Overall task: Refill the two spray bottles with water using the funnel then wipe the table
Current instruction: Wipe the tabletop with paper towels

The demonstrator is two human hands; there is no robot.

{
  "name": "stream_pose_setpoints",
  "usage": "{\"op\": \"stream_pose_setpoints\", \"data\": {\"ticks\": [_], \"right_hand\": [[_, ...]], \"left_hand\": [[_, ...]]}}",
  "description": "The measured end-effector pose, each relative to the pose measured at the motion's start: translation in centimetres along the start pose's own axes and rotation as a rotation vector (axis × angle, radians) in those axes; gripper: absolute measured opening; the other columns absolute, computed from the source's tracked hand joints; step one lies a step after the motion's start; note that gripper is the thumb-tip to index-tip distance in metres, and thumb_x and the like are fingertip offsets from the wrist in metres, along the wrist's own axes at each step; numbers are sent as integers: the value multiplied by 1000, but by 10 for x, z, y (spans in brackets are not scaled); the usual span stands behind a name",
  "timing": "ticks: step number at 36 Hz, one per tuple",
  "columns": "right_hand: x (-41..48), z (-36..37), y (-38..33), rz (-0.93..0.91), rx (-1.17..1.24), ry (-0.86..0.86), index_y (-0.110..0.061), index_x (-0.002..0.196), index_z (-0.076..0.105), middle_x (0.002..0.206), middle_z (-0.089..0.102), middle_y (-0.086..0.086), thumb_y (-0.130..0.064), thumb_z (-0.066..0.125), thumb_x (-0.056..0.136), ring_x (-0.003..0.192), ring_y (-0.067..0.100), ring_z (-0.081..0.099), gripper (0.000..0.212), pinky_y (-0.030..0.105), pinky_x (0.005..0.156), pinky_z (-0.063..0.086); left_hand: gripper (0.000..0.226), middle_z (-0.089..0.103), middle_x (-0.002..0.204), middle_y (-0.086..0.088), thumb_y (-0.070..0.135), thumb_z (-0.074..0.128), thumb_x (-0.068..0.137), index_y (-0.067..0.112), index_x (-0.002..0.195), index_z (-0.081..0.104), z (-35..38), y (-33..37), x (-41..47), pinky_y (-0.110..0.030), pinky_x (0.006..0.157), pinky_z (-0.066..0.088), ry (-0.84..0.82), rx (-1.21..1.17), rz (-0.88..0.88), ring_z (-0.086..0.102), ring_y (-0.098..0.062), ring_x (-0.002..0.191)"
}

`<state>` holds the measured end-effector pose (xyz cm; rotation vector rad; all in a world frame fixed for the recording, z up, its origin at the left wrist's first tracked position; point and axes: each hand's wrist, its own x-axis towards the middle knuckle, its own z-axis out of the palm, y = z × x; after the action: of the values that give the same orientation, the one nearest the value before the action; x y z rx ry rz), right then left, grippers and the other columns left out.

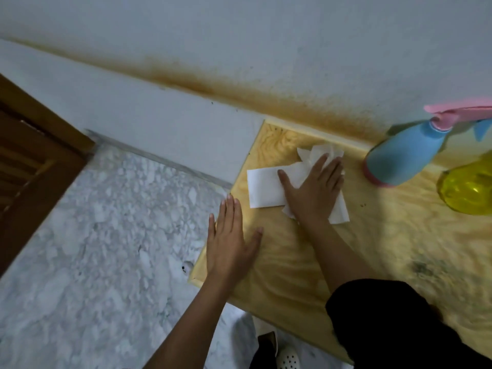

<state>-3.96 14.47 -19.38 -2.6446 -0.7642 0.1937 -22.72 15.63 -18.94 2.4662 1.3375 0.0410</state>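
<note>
- The right hand [312, 187] lies flat, fingers spread, pressing a white paper towel [269, 187] onto the wooden table [292, 275] near its far left corner; it grips nothing, the palm simply pins the sheet down
- The left hand [230, 235] rests open and flat on the table's left edge, holding nothing, and looks to be steadying the person
- The towel is half folded, half crumpled: a smooth flap sticks out to the left of the hand, with bunched paper under and beyond the fingers
- A blue spray bottle [402, 158] with a pink trigger head stands just to the right of the towel, close to the wall, and a yellow bottle [468, 187] sits beyond it at the frame's right edge; I see no funnel from here
- Both bottles standing aside suggests the filling is over and the wiping is the step in hand
- To do it well, I would keep the palm pressure even and pull the towel in long overlapping strokes from the wall toward the near edge
- The loose flap should be tucked under the hand, or it will drag and smear
- A dark smudgy patch [426, 267] shows nearer the person on the right; it likely needs a pass
- Sweeping rightward risks knocking the blue bottle, so lift it or wipe around its base
</note>
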Motion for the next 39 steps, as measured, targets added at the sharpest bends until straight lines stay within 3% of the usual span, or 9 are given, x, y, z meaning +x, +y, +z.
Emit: {"op": "stream_pose_setpoints", "data": {"ticks": [14, 20, 29, 32, 35, 39], "right_hand": [[33, 4, -13, -271, -79, -114, 0, 148, -5, 158, -1, 17, -71, 36, 84, 147, 25, -2, 103, 36, 118, -7], [47, 10, -18, -386, -137, -158, -1, 148, -4, 158, -2, 15, -73, 26, 82, 147, 26, -1, 102, 36, 118, -4], [60, 11, -28, -532, -170, -218, -2, 148, -3, 159, -4, 11, -63, 20, 86, 147, 21, -4, 90, 31, 117, -7], [57, 12, -28, -488, -120, -194, -3, 149, 2, 159, 2, 11, -62, 21, 86, 147, 22, 3, 88, 31, 118, -2], [47, 18, -35, -307, -48, -106, -5, 149, 7, 158, 10, 12, -56, 21, 91, 146, 24, 10, 78, 34, 119, 4], [44, 22, -44, -242, -40, -92, -5, 149, 7, 158, 9, 12, -43, 27, 99, 146, 23, 8, 66, 36, 119, 2]], "left_hand": [[77, 10, 159, -1, 61, 27, 91, 15, 150, 13, 6, -1, 1, -33, 116, -4, 41, -60, 18, 0, -12, 146], [77, 18, 157, -3, 59, 33, 91, 11, 149, 19, 5, 1, 0, -36, 116, 6, 74, -90, 17, 10, -15, 146], [78, 8, 159, 0, 60, 29, 92, 12, 151, 10, 6, 0, -1, -37, 117, 6, 64, -107, 25, 4, -12, 146], [78, 8, 159, -1, 60, 29, 92, 12, 151, 10, 6, -1, -2, -35, 118, 3, 60, -104, 31, 3, -12, 146], [78, 11, 159, -2, 60, 28, 92, 11, 150, 14, 8, -2, -2, -37, 117, 7, 59, -99, 32, 6, -13, 146], [77, 15, 158, -5, 59, 29, 92, 8, 149, 20, 12, -3, 0, -37, 118, 5, 74, -74, 46, 9, -16, 146]]}}
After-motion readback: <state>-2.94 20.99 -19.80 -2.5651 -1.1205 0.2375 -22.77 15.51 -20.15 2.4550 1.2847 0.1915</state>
